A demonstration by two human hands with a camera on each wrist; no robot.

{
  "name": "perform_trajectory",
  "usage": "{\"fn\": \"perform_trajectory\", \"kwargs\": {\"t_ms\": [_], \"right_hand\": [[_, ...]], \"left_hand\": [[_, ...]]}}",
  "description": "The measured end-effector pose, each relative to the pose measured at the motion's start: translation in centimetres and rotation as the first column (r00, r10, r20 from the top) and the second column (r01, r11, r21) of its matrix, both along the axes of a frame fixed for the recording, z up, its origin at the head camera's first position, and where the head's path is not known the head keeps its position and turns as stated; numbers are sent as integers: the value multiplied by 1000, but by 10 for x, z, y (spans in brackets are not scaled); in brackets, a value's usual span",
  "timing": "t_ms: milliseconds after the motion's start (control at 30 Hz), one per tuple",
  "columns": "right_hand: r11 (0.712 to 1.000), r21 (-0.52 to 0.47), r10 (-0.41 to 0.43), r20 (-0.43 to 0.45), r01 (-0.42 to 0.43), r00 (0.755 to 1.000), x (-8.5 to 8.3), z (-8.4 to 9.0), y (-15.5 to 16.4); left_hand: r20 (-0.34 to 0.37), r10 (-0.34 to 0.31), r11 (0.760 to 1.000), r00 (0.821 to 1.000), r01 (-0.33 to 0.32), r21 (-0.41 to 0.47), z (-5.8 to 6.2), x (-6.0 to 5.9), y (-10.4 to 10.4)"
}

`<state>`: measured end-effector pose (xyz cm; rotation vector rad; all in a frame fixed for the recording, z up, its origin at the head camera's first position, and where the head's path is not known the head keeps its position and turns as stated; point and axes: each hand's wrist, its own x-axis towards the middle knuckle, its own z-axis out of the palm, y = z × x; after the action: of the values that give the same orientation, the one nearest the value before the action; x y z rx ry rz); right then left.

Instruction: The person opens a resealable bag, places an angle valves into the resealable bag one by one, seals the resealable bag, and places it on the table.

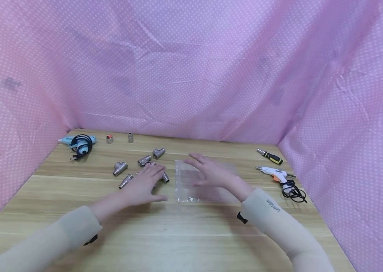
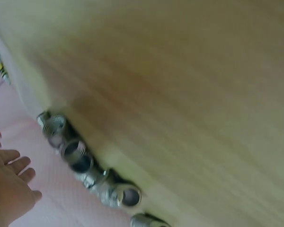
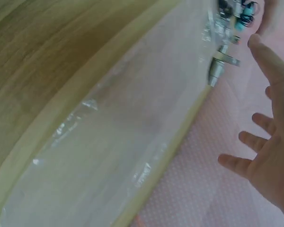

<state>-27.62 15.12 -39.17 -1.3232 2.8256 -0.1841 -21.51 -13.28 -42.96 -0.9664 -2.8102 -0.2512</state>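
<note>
The person's left hand point(image 1: 144, 185) lies with straight, spread fingers over a cluster of small silver threaded metal pipe fittings point(image 1: 145, 161) on the light wooden table point(image 1: 164, 238); it grasps nothing, and whether the fingertips press a fitting or only hover over it cannot be told. In the left wrist view several of these fittings point(image 2: 80, 158) lie in a row, their threaded ends and open bores showing, though the picture is blurred.

The right hand point(image 1: 212, 173) is likewise released, fingers straight and fanned, held flat over a clear rectangular plastic bag point(image 1: 186, 185) that lies flat on the table just to the right of the left hand. The right wrist view shows the bag point(image 3: 118, 142) spread on the wood, with the open fingers point(image 3: 270, 156) beside it.

Beyond the left hand, further fittings lie scattered, and at the far left corner sit a light blue glue gun with a coiled black cord point(image 1: 79, 143) and two small metal caps point(image 1: 110, 139). Well to the right of the right hand lie a black-and-yellow-handled screwdriver point(image 1: 270, 156) and a white glue gun with an orange trigger and black cord point(image 1: 278, 174). Pink dotted cloth point(image 1: 191, 68) walls the table on three sides.
</note>
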Motion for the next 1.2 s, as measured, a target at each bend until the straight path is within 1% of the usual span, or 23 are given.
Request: {"fn": "perform_trajectory", "kwargs": {"t_ms": [100,167,233,333,433,600,733,833,1000,1100,1200], "right_hand": [[998,6,56,68,-57,996,-5,-8,-8],[996,17,90,95,-92,991,-7,-13,-12],[992,27,120,122,-125,985,-10,-18,-16],[986,38,152,161,-160,975,-13,-25,-20],[981,42,178,188,-189,966,-15,-28,-22],[969,56,227,191,-242,955,-19,-32,-22],[955,69,273,175,-289,946,-24,-34,-24],[949,77,291,165,-307,942,-26,-35,-26],[954,56,282,147,-293,948,-29,-38,-27],[958,33,277,132,-283,952,-30,-38,-26],[952,-7,306,111,-307,945,-31,-34,-24]], "left_hand": [[31,-67,998,997,67,8,-8,3,5],[82,-94,995,992,95,-3,-11,6,8],[139,-114,993,984,116,-9,-12,9,10],[224,-128,991,966,131,0,-14,12,15],[266,-159,987,951,157,29,-16,13,18],[279,-229,973,932,225,46,-20,10,19],[281,-281,959,918,282,37,-22,5,19],[279,-308,950,910,309,40,-23,3,18],[285,-331,943,900,329,55,-21,0,16],[292,-332,942,897,331,54,-21,0,15],[298,-324,945,898,324,51,-23,-2,15]]}}
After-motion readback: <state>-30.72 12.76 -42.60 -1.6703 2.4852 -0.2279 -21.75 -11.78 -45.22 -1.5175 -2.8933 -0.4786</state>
